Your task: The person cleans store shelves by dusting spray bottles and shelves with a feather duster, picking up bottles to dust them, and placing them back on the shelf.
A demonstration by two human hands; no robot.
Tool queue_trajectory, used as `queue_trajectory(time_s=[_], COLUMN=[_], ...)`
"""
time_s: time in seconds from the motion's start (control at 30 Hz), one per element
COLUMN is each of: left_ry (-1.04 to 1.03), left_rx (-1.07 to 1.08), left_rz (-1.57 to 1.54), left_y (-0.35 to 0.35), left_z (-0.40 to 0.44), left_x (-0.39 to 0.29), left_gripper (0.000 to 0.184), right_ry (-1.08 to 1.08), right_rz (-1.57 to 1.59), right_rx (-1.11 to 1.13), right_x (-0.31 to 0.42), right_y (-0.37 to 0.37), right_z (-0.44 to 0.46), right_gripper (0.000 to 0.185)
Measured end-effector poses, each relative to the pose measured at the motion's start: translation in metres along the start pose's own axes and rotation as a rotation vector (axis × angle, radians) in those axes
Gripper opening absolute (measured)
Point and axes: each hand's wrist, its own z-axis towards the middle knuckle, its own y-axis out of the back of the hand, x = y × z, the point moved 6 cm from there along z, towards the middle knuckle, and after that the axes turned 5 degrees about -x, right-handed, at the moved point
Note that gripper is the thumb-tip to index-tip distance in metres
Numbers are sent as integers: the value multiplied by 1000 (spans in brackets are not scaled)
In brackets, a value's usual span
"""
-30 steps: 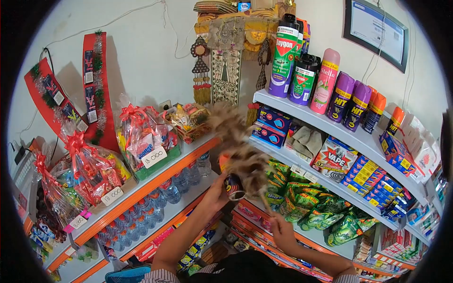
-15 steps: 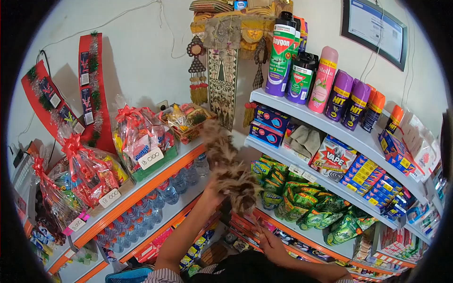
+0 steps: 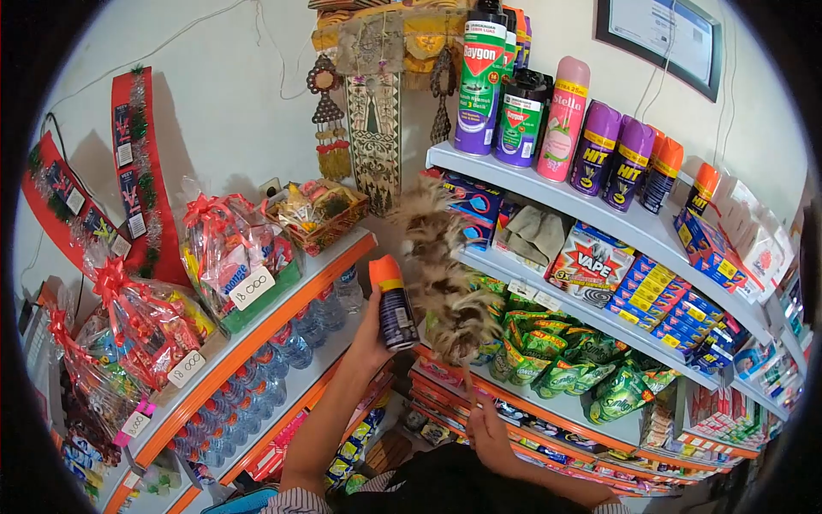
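In my left hand is a dark spray can with an orange cap, tilted slightly, fingers wrapped round it. My right hand grips the thin handle of a brown feather duster lower down. The duster's fluffy feathers rise just right of the can and overlap the edge of the right-hand shelves. On the top right shelf stand more spray cans, among them a pink can, a tall green and purple can and purple-capped cans.
Wrapped gift parcels with red ribbons and a small basket line the left shelf, above rows of water bottles. Green pouches and insecticide boxes fill the right shelves. A woven hanging covers the corner.
The spray can, formerly hidden behind the feathers, now shows in my left hand. The duster has shifted right relative to that hand. The view has turned slightly, sliding the shelves left.
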Motion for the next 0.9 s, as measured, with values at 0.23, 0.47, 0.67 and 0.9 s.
queue_trajectory(time_s=[0.23,0.47,0.67,0.9], left_ry=[6,-9,48,-87], left_rx=[-15,-37,-154,29], left_rz=[130,74,7,89], left_y=[0,-26,-39,-25], left_z=[11,12,8,36], left_x=[8,5,8,12], left_gripper=[63,60,59,57], right_ry=[10,82,63,146], right_rz=[-97,-176,-230,-218], right_rx=[-86,-161,-119,-100], right_x=[-6,0,5,-7], right_y=[14,26,20,18], right_z=[-3,-4,-6,1], right_gripper=[31,29,26,30])
